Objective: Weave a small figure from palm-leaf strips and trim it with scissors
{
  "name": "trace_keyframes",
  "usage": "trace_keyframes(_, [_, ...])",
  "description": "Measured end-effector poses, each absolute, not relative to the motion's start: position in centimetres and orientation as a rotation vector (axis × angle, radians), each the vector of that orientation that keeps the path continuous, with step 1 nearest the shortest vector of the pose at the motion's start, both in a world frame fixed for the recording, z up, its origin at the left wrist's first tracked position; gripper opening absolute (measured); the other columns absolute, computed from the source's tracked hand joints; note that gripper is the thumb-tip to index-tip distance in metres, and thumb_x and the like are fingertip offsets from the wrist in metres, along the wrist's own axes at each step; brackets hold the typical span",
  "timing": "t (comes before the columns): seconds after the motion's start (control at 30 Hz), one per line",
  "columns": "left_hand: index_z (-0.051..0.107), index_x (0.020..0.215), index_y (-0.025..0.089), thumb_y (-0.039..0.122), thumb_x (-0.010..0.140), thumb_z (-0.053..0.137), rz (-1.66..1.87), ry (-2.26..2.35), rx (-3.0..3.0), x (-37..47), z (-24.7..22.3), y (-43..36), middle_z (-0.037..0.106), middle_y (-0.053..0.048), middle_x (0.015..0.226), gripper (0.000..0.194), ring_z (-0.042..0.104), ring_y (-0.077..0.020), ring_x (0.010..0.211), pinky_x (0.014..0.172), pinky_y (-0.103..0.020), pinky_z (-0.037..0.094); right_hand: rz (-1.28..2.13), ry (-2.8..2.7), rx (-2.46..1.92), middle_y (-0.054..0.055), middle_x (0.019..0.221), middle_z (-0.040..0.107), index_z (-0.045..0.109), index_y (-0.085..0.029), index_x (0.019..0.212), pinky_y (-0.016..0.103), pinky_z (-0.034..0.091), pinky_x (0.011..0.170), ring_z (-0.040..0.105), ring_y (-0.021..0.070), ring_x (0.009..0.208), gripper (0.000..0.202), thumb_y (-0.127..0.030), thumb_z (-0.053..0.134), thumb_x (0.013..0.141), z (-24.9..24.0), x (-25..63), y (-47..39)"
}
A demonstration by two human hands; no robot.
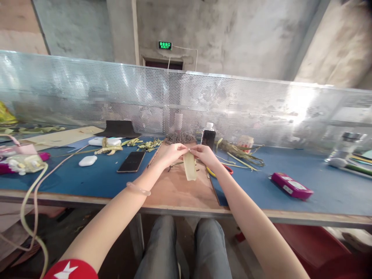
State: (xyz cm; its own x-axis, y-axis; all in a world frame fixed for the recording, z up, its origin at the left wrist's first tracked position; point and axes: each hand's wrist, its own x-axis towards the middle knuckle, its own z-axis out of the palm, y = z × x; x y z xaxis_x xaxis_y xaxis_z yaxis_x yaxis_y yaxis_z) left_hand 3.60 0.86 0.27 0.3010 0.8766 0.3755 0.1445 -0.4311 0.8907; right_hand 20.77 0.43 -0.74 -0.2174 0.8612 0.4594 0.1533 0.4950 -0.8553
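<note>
Over a brown wooden board (174, 192), my left hand (174, 152) and my right hand (204, 153) meet with their fingertips pinched together. Between them they hold the top end of a pale yellow-green strip (190, 167), flat and husk-like, which hangs down. Small dark bits lie on the board behind it. Scissors with a red and yellow handle (228, 169) lie beside the board, partly hidden by my right forearm. A grey tangled coil (180, 138) sits at the board's far end, beyond my fingers.
Left on the blue table lie a phone (131, 161), a white case (87, 161), dried plant pieces and cables. A dark bottle (208, 136), a bundle of dried stalks (242, 152) and a purple packet (292, 186) are right. A perforated metal screen (247, 110) borders the back.
</note>
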Motion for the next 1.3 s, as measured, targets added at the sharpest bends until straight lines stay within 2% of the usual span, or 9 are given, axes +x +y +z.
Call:
trace_keyframes(0.2, [0.065, 0.08, 0.014, 0.026, 0.073, 0.069, 1.216, 0.944, 1.797, 3.58, 0.36, 1.01, 0.067, -0.006, 0.079, 0.014, 0.062, -0.0179, 0.077, 0.069, -0.03, 0.05, 0.835, -1.694, -0.896, 0.006, 0.075, 0.07, 0.069, -0.014, 0.081, 0.027, 0.054, 0.062, 0.064, 0.0147, 0.064, 0.022, -0.034, 0.06, 0.081, -0.65, 20.68, 0.23])
trace_keyframes(0.33, [0.066, 0.082, 0.014, 0.031, 0.076, 0.066, 1.222, 0.941, 1.787, 3.51, 0.25, 1.24, 0.067, -0.007, 0.082, 0.018, 0.062, -0.0182, 0.078, 0.068, -0.03, 0.05, 0.807, -1.681, -0.889, 0.005, 0.079, 0.071, 0.069, -0.015, 0.082, 0.028, 0.054, 0.066, 0.065, 0.0152, 0.069, 0.017, -0.031, 0.064, 0.078, -0.63, 20.68, 0.35])
trace_keyframes(0.43, [0.065, 0.081, 0.014, 0.029, 0.076, 0.066, 1.22, 0.932, 1.773, 3.51, 0.18, 1.34, 0.067, -0.007, 0.081, 0.016, 0.062, -0.018, 0.077, 0.067, -0.03, 0.051, 0.796, -1.681, -0.881, 0.005, 0.083, 0.071, 0.069, -0.016, 0.087, 0.028, 0.054, 0.069, 0.066, 0.0158, 0.073, 0.017, -0.029, 0.066, 0.076, -0.63, 20.73, 0.44])
trace_keyframes(0.6, [0.064, 0.082, 0.014, 0.029, 0.076, 0.067, 1.228, 0.918, 1.749, 3.47, 0.1, 1.45, 0.068, -0.007, 0.083, 0.016, 0.063, -0.018, 0.079, 0.069, -0.031, 0.052, 0.763, -1.706, -0.896, 0.006, 0.078, 0.071, 0.069, -0.015, 0.083, 0.029, 0.054, 0.065, 0.065, 0.0163, 0.069, 0.018, -0.031, 0.062, 0.079, -0.81, 20.7, 0.65])
trace_keyframes(0.73, [0.065, 0.083, 0.014, 0.037, 0.076, 0.066, 1.199, 0.919, 1.742, 3.41, -0.03, 1.45, 0.069, -0.008, 0.083, 0.023, 0.064, -0.0192, 0.076, 0.07, -0.033, 0.052, 0.718, -1.718, -0.893, 0.005, 0.082, 0.071, 0.069, -0.016, 0.086, 0.028, 0.053, 0.067, 0.065, 0.0165, 0.073, 0.016, -0.028, 0.064, 0.077, -0.89, 20.74, 0.86])
trace_keyframes(0.83, [0.065, 0.082, 0.014, 0.034, 0.075, 0.069, 1.194, 0.929, 1.733, 3.43, -0.05, 1.45, 0.068, -0.008, 0.081, 0.022, 0.064, -0.0193, 0.076, 0.07, -0.034, 0.052, 0.699, -1.723, -0.903, 0.005, 0.083, 0.071, 0.068, -0.016, 0.087, 0.028, 0.053, 0.069, 0.065, 0.0163, 0.075, 0.016, -0.026, 0.066, 0.075, -0.75, 20.77, 0.67])
trace_keyframes(1.07, [0.065, 0.083, 0.014, 0.028, 0.074, 0.07, 1.194, 0.934, 1.731, 3.51, -0.03, 1.61, 0.069, -0.008, 0.081, 0.017, 0.064, -0.0189, 0.079, 0.072, -0.032, 0.052, 0.693, -1.76, -0.923, 0.004, 0.072, 0.069, 0.068, -0.015, 0.079, 0.025, 0.051, 0.059, 0.063, 0.0143, 0.063, 0.018, -0.031, 0.06, 0.081, -0.59, 20.59, 0.21])
trace_keyframes(1.2, [0.065, 0.082, 0.014, 0.035, 0.075, 0.069, 1.195, 0.947, 1.729, 3.45, -0.14, 1.64, 0.069, -0.008, 0.081, 0.022, 0.064, -0.0202, 0.079, 0.071, -0.034, 0.052, 0.677, -1.734, -0.906, 0.005, 0.082, 0.071, 0.068, -0.015, 0.087, 0.027, 0.053, 0.067, 0.065, 0.0161, 0.074, 0.015, -0.026, 0.065, 0.076, -0.78, 20.74, 0.63])
trace_keyframes(1.3, [0.065, 0.082, 0.014, 0.033, 0.075, 0.068, 1.202, 0.937, 1.726, 3.44, -0.23, 1.74, 0.069, -0.008, 0.083, 0.021, 0.064, -0.0196, 0.08, 0.073, -0.034, 0.052, 0.68, -1.729, -0.906, 0.005, 0.084, 0.071, 0.068, -0.015, 0.088, 0.028, 0.053, 0.07, 0.065, 0.0165, 0.076, 0.017, -0.026, 0.066, 0.075, -0.77, 20.81, 0.69])
